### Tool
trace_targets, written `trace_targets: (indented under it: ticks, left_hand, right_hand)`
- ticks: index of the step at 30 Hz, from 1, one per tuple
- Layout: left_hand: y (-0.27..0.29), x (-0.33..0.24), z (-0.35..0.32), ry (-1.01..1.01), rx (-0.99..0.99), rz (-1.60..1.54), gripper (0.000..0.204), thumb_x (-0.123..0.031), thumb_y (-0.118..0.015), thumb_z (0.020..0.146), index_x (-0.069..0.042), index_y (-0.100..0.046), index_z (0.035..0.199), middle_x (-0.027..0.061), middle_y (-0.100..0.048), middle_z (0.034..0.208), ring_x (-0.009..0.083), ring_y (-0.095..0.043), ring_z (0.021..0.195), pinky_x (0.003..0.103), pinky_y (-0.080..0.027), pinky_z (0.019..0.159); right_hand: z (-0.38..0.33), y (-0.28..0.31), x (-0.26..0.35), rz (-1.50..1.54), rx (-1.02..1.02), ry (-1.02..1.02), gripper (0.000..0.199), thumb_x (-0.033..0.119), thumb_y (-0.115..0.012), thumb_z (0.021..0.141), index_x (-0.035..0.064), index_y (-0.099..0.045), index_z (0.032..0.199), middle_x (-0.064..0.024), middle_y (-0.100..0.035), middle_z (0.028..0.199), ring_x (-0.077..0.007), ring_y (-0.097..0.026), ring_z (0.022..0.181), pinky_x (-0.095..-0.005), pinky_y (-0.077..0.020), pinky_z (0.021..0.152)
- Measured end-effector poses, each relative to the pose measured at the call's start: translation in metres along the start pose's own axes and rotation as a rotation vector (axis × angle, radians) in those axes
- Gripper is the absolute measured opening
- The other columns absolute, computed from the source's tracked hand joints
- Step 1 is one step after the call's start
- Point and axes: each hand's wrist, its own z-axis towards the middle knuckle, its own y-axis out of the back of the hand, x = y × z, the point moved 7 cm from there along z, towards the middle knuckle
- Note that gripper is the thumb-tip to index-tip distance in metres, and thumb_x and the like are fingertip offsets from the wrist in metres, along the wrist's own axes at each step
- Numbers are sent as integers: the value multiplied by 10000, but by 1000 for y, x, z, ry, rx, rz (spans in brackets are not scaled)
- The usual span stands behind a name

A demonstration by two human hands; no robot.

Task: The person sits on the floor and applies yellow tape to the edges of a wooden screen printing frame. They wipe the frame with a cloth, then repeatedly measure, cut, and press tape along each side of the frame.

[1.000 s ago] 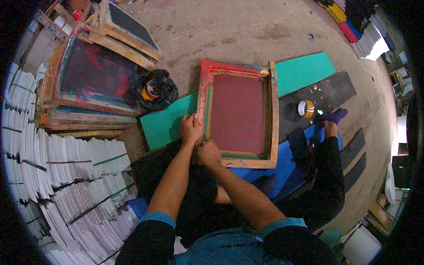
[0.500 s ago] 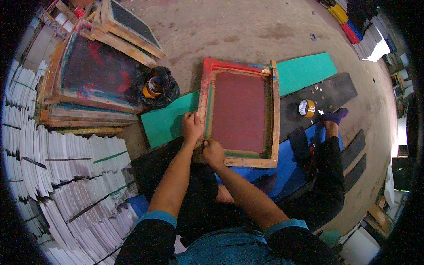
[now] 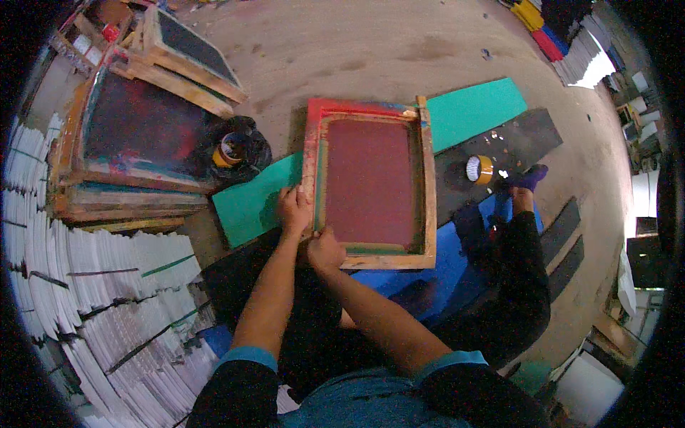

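Observation:
A wooden screen-printing frame (image 3: 428, 207) with a dark red mesh panel lies in front of me, its far and left rails coated red. My left hand (image 3: 294, 211) is closed on the left rail of this frame, fingers curled over it. Just nearer to me, my right hand (image 3: 327, 251) is closed in a fist at the near left corner. Whatever its fingers hold there is hidden. Beneath the frame runs a long green board (image 3: 471, 110). To the right, a roll of yellow-brown tape (image 3: 479, 170) rests on a dark board (image 3: 528, 139).
Bundled stacks of white paper (image 3: 128, 264) rise at my left. Behind them are piled more screen frames (image 3: 143, 128), beside a black plastic bag (image 3: 250, 146) with a tape roll (image 3: 227, 151) in it. A blue mat (image 3: 457, 264) lies under my outstretched right leg (image 3: 528, 250).
The whole view has shifted slightly, so the scene sits farther left. Both hands keep nearly the same places on the frame, and the right fist has turned a little.

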Motion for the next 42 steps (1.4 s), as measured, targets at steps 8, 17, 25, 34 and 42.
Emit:
trace_targets:
  ticks: [8,17,25,34,42]
  left_hand:
    - [3,15,1,-1,-72,108,339,-307,-507,1019,-30,-700,1006,165,-604,1001,389,-584,930,494,-480,792]
    - [-8,45,2,80,19,33,317,-299,-530,1003,-31,-699,984,167,-609,993,392,-590,906,495,-482,780]
    - [3,11,2,20,11,52,326,-289,-516,1007,-21,-698,1043,196,-622,1033,402,-601,955,477,-497,807]
    - [39,-17,4,184,19,-197,320,-292,-641,965,12,-717,1028,158,-697,976,263,-666,885,389,-508,812]
    - [132,-31,-17,409,223,-579,283,-239,-707,942,12,-743,1068,39,-722,880,141,-631,769,301,-515,733]
  right_hand:
    - [-3,-6,12,-97,73,15,374,338,-516,960,44,-573,1186,-226,-704,1092,-437,-670,1043,-542,-439,949]
    - [-4,3,26,-116,33,-54,380,350,-555,923,22,-596,1110,-241,-708,1046,-435,-687,996,-560,-487,865]
    - [7,0,18,205,-82,178,324,304,-567,940,-9,-584,1020,-226,-694,894,-398,-693,846,-520,-511,756]
    - [45,16,-11,515,-51,333,342,298,-469,1017,-13,-609,987,-179,-608,802,-289,-622,710,-464,-499,693]
    - [-5,6,106,409,11,470,289,222,-541,985,-44,-623,1061,-302,-655,989,-465,-650,941,-489,-492,792]
